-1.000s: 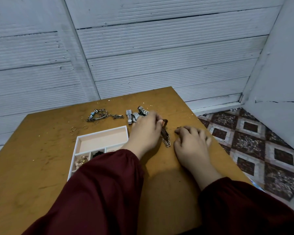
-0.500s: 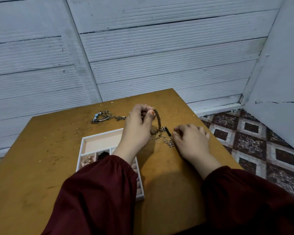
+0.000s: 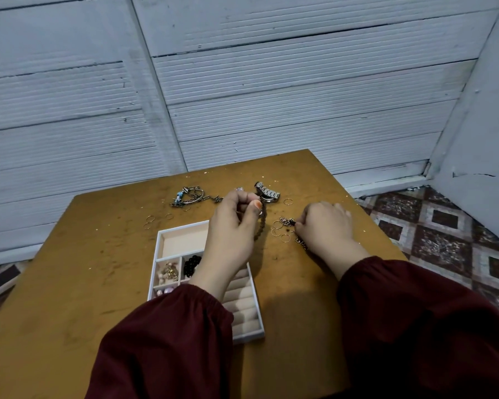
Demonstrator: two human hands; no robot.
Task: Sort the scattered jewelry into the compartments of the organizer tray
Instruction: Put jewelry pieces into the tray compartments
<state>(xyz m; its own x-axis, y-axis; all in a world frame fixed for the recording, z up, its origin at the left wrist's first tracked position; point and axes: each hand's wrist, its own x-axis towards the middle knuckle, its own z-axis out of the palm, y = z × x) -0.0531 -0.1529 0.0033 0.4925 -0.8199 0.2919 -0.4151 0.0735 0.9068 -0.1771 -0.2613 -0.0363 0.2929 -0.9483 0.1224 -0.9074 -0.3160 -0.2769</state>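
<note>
A sorting step is in hand on the brown counter (image 3: 98,269): one piece has been picked up and is about to be delivered to the white organizer tray (image 3: 182,240). The tray's large far compartment is seen bare, while its small compartments hold gold pieces and black beads. The left grip (image 3: 231,228) is held above the tray's far right corner. It is pinched, thumb against fingers, on the top of a brown braided bracelet (image 3: 261,226), which hangs down beside the tray. The right grip (image 3: 326,228) is lowered to the counter and its fingertips are pinched on the end of a thin chain (image 3: 300,243). A metal-band watch (image 3: 268,193) and several loose hoops (image 3: 277,225) are left unsorted nearby.

Next, the bracelet would probably be carried leftward and lowered into the bare compartment, coiled so that it does not drape over a divider. The chain should be lifted clear of the hoops tangled around it.

Against the picture one second back, the bracelet has been raised off the counter, and the right grip, then only resting beside the chain, is now closed on it.
</note>
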